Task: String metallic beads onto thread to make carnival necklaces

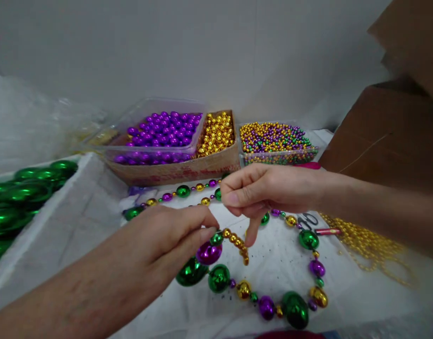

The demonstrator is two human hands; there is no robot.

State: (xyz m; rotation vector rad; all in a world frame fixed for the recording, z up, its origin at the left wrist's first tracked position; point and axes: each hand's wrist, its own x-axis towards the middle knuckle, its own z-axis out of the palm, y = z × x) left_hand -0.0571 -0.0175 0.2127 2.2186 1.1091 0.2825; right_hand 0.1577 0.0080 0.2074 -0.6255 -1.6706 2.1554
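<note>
Two bare hands pinch one strand of shiny green, purple and gold plastic beads (266, 306) over the white cloth-covered table (78, 221).

The left hand (167, 235) nips the strand at a green bead; the right hand (266, 190) is closed just above, one finger down by the dangling gold tail (237, 244) (a slack grip could let it slip, I'd say). Behind: three bead containers, one of purple balls (163, 129), one gold (216, 132), one mixed (273, 136); one pair of scissors (308, 220).

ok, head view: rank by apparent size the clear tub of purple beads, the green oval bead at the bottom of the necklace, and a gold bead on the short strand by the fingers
1. clear tub of purple beads, largest even though farthest.
2. green oval bead, nearest the camera, so somewhat flattered.
3. gold bead on the short strand, clearly smallest.
</note>
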